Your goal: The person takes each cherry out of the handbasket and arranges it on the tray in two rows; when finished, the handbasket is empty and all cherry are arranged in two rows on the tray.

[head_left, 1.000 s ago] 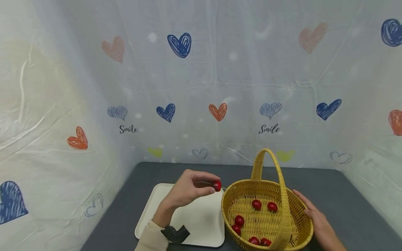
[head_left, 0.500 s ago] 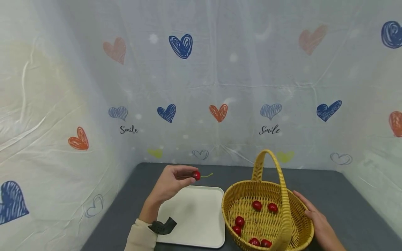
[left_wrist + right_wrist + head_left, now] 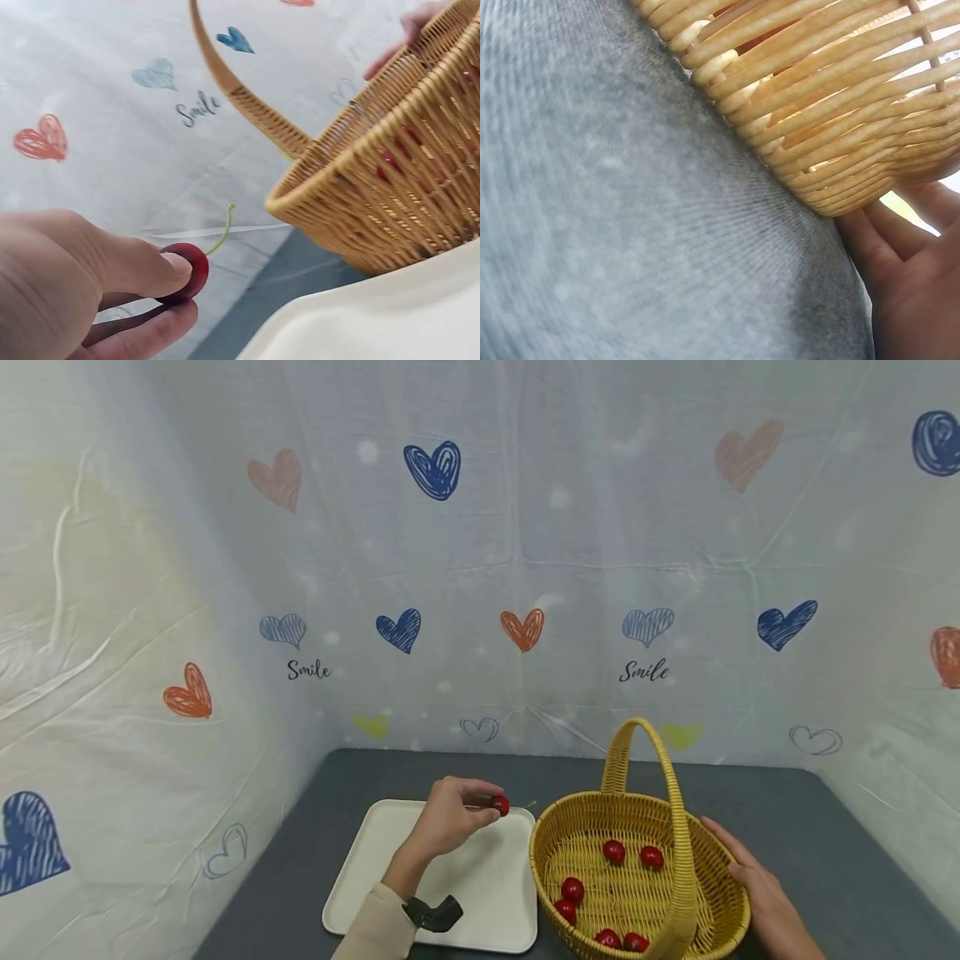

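My left hand (image 3: 450, 818) pinches a dark red cherry (image 3: 500, 805) between thumb and fingers, above the far right part of the white tray (image 3: 480, 893). A thin green stem (image 3: 223, 232) points away from the fingertips in the left wrist view. To the right stands a yellow woven basket (image 3: 555, 827) with a tall arched handle. Several red cherries (image 3: 613, 852) lie spread over its bottom. With fingers extended, my right hand (image 3: 765, 885) rests against the basket's right outer side. The right wrist view has that hand (image 3: 919, 277) by the woven wall.
A dark grey table (image 3: 840, 852) carries the tray and basket side by side, their edges close together. The basket handle (image 3: 637, 727) rises high over its opening. Behind and at the sides hangs a pale curtain (image 3: 465, 527) printed with hearts.
Holding the cherry, my left hand first moved left and away from the basket, then came partly back right and nearer. The right hand and the basket have stayed in place.
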{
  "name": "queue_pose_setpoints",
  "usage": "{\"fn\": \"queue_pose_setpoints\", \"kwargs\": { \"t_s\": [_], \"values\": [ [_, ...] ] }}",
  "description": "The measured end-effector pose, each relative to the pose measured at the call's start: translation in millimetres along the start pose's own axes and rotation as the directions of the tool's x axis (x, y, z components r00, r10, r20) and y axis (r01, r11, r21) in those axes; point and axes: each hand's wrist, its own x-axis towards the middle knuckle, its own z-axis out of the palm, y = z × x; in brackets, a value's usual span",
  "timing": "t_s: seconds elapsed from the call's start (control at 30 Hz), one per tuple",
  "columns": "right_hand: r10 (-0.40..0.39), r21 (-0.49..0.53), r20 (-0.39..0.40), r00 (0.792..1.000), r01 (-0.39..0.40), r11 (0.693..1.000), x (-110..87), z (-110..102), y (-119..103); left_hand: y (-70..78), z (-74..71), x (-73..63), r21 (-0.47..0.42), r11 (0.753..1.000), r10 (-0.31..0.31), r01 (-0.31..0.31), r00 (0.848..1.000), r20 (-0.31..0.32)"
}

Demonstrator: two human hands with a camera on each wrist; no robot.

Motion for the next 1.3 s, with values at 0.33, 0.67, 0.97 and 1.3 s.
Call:
{"fn": "queue_pose_setpoints", "kwargs": {
  "t_s": [0.33, 0.67, 0.97, 1.3],
  "values": [
    [-0.048, -0.015, 0.003, 0.999, 0.048, 0.999, -0.4, -0.9, 5.2, -5.6, 42.3, 5.0, -0.007, 0.999, -0.046, 0.046, 0.998, -0.034],
    [-0.084, 0.006, 0.011, 0.996, 0.084, 0.996, -0.8, -2.7, 7.5, -16.1, 70.6, 7.5, 0.124, 0.992, -0.018, 0.024, 0.998, -0.056],
    [-0.070, 0.010, 0.011, 0.997, 0.070, 0.997, -0.7, -1.5, 4.8, -18.3, 82.6, 7.7, 0.271, 0.962, -0.011, 0.033, 0.997, -0.080],
    [-0.045, 0.023, 0.011, 0.999, 0.045, 0.999, 0.4, -0.6, 3.4, -13.9, 67.2, 8.0, 0.282, 0.959, 0.028, -0.007, 0.997, -0.071]
  ]
}}
